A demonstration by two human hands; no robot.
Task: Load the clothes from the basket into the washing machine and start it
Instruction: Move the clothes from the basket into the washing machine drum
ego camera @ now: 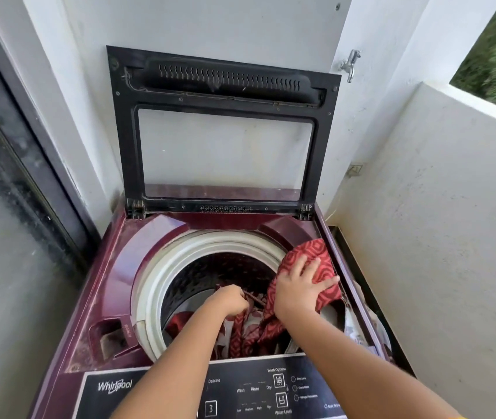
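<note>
— The fingers [300, 264] of the right hand [299, 290]?
— Spread flat, pressing a red patterned cloth [313, 247] on the right rim of the washing machine [119, 282], lower right of centre.
— And the left hand [231, 299]?
— Its fingers curl round a strip of the red-and-white clothes [249, 328] inside the drum [210, 273], lower centre. The lid [127, 131] stands upright.

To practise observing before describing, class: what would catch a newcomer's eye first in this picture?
The black-framed glass lid stands raised against the wall above the maroon top-loading washing machine. At the right edge of its white-rimmed drum, the right hand presses a red cloth with a geometric pattern, while the left hand grips red-and-white clothes inside.
</note>
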